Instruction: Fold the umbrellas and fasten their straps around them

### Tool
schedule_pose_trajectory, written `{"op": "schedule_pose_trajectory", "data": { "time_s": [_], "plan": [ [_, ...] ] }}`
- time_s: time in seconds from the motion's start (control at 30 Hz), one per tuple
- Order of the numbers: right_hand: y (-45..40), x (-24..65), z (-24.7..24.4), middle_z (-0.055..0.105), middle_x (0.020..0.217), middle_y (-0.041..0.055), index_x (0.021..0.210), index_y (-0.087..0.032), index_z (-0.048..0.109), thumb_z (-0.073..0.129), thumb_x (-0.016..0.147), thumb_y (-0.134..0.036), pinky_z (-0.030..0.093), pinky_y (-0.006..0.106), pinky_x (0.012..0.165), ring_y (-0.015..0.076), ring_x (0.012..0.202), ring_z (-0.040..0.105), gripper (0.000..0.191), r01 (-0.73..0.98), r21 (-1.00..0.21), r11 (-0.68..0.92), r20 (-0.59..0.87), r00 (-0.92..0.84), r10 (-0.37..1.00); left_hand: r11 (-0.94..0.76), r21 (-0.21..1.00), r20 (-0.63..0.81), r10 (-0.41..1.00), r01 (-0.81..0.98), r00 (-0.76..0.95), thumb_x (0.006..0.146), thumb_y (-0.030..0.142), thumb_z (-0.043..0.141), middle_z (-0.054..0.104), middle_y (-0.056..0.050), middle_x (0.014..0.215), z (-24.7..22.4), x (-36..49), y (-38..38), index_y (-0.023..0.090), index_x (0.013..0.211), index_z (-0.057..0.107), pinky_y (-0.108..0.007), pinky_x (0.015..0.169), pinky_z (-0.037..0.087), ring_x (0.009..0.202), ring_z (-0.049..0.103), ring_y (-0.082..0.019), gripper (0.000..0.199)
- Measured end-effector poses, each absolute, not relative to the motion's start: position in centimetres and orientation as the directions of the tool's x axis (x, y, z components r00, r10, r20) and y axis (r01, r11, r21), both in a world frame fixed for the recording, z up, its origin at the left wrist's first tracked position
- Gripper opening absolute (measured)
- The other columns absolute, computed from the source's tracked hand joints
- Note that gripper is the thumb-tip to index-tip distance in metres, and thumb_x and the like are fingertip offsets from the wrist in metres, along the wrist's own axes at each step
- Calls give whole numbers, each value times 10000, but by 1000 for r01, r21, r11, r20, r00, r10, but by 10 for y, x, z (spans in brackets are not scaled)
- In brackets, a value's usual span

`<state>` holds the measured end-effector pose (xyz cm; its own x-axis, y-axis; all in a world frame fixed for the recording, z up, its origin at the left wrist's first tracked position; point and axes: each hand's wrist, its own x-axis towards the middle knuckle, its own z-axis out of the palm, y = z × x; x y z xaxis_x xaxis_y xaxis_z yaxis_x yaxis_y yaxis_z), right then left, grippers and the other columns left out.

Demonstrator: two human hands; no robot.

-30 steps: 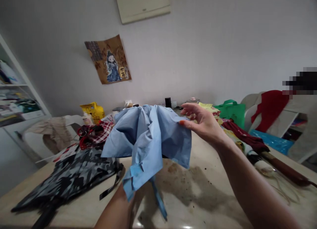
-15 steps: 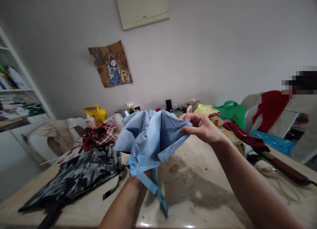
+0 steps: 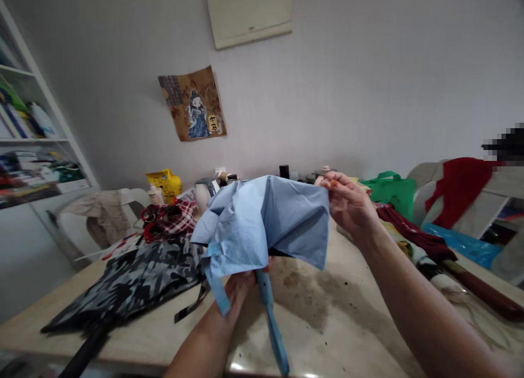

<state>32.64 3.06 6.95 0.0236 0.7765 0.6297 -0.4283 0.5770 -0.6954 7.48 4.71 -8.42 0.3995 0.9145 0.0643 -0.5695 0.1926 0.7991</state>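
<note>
A light blue folding umbrella (image 3: 249, 220) is held above the table, its canopy partly spread in loose folds. A blue strap hangs from the canopy's left side, and the blue handle (image 3: 265, 288) with its wrist loop points down toward me. My left hand (image 3: 245, 280) is closed around the umbrella beneath the canopy; the fabric hides most of its fingers, though a red nail shows beside the handle. At the canopy's upper right corner, my right hand (image 3: 347, 198) has thumb and fingertips pinched together on the edge.
A camouflage umbrella (image 3: 135, 280) lies at left, beside a red plaid cloth (image 3: 176, 220). On the right lie a dark red umbrella with a brown handle (image 3: 483, 291) and a green bag (image 3: 393, 195). Bottles and pots line the back. A person's dark hair shows at far right.
My right hand has risen and moved slightly right, drawing the canopy's right panel out wider and flatter. The handle and its loop show more below the fabric. The view has shifted a little.
</note>
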Motion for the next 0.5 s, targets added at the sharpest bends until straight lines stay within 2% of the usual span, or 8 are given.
{"op": "schedule_pose_trajectory", "data": {
  "time_s": [0.07,0.1,0.17,0.23,0.3,0.37,0.5],
  "plan": [
    [26,322,69,594,886,11,959,-267,578,775,705,-462,457,295,663,166,782,572,376,-287,-624,727,735,99,670,192,785,88,907,-590,412,718,330,749,408,28,473,-82,75,48,161,500,447,-237,435,295,445,347,-68,409],
    [21,318,67,603,946,25,1008,-278,577,770,717,-469,460,320,709,190,854,578,398,-146,-566,812,810,85,580,200,777,95,900,-597,425,671,303,764,387,29,468,-80,75,48,165,491,433,-239,430,274,443,325,-63,402],
    [7,304,62,606,1056,55,1074,-280,581,781,723,-451,445,380,807,234,968,554,439,216,-337,917,930,-76,360,218,756,110,887,-617,448,623,263,760,351,44,489,-74,76,48,167,518,433,-227,435,271,452,299,-54,357],
    [-6,286,53,609,1092,81,1048,-248,610,761,766,-399,401,427,875,263,1012,509,354,520,-13,854,926,-316,207,216,728,138,884,-651,447,622,242,739,302,62,516,-69,77,47,179,532,395,-210,450,289,463,283,-51,361],
    [-11,268,41,621,1077,94,997,-213,628,670,860,-304,370,421,862,259,995,475,170,664,211,717,868,-464,174,196,699,171,888,-688,427,638,231,719,274,68,542,-65,78,46,186,536,352,-196,464,303,472,271,-51,383],
    [-7,257,29,635,1019,92,947,-185,633,588,906,-191,352,394,825,242,948,456,61,731,298,613,837,-509,200,192,685,186,887,-702,423,634,210,716,270,70,555,-64,78,46,181,540,356,-190,468,297,474,257,-49,373],
    [8,258,16,633,885,76,892,-168,629,514,906,-68,325,369,762,219,854,434,153,769,334,545,838,-507,201,201,677,192,881,-708,433,605,167,729,298,70,550,-64,79,45,163,548,417,-201,468,274,477,256,-45,317]
  ]
}}
